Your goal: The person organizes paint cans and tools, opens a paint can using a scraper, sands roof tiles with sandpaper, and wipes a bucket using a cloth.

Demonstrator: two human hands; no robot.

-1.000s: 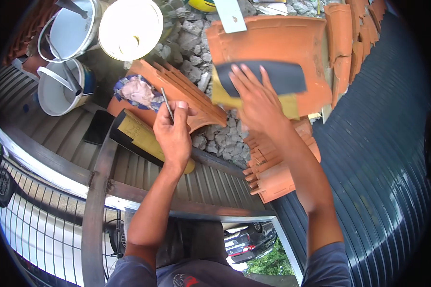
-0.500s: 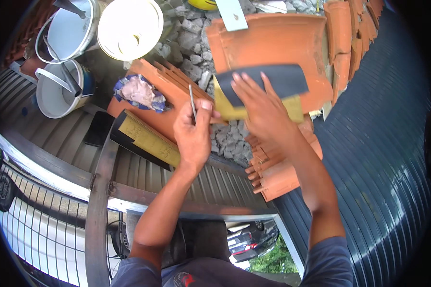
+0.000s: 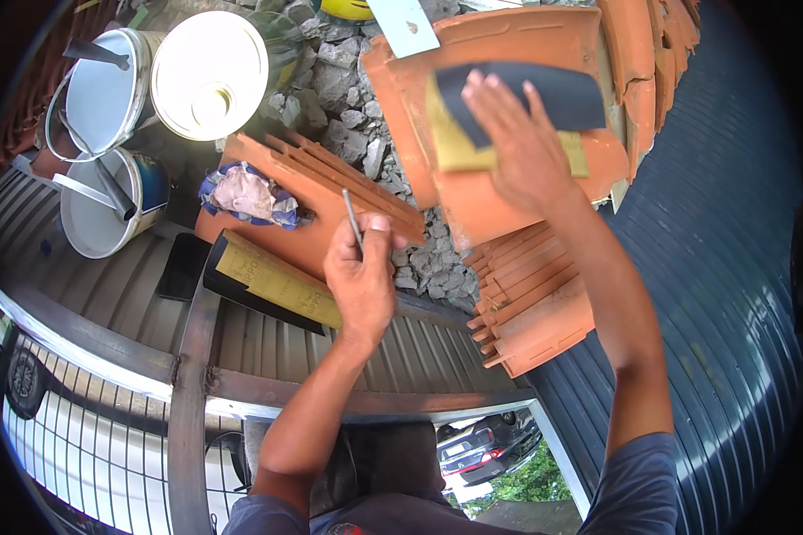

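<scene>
My right hand (image 3: 531, 160) lies flat, fingers stretched out, on a curved black sheet with a yellow back that looks like sandpaper (image 3: 569, 96). That sheet rests across a large orange roof tile (image 3: 486, 214); its yellow part shows below and left of the hand. My left hand (image 3: 361, 281) is closed around a thin grey metal rod (image 3: 351, 218), whose tip points up and away. Left of this hand another curled black and yellow sheet (image 3: 277, 283) lies beside a smaller orange tile (image 3: 317, 241). A pinkish lump on crumpled blue plastic (image 3: 245, 193) sits on that smaller tile.
White buckets (image 3: 107, 89) with tool handles stand at the upper left, beside a round white lid (image 3: 210, 76). Grey rubble (image 3: 339, 89) lies between the tiles. Stacked tiles (image 3: 535, 303) rest below the large one. Dark corrugated roofing (image 3: 714, 267) slopes away at right.
My right hand and the black and yellow sheet have slid rightward and farther up the large tile. My left hand keeps its hold on the rod. The whole view has shifted slightly.
</scene>
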